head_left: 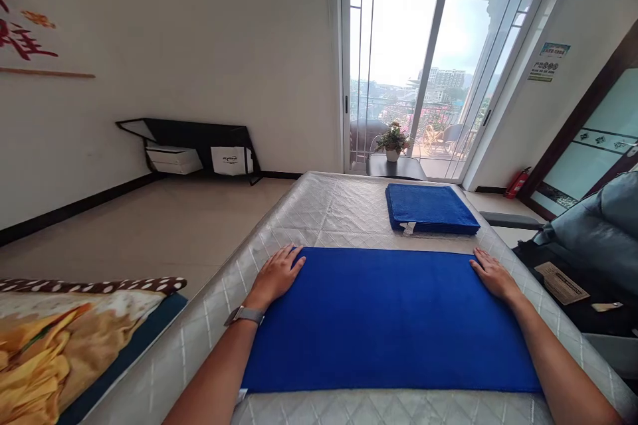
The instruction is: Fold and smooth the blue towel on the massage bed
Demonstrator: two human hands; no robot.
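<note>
A blue towel [389, 319] lies spread flat across a silver quilted mattress [329, 212] in front of me. My left hand [276, 275] rests flat with fingers stretched out on the towel's far left corner; a watch is on that wrist. My right hand [493, 275] lies flat and open on the far right corner. Farther back on the mattress sits a folded blue towel [429, 208] with a white label at its near edge.
A patterned pillow or blanket [60, 339] lies at lower left. A black shelf [194, 146] stands against the left wall. A potted plant [393, 143] sits on a small table before the glass balcony doors. Grey bedding [598, 229] is piled at right.
</note>
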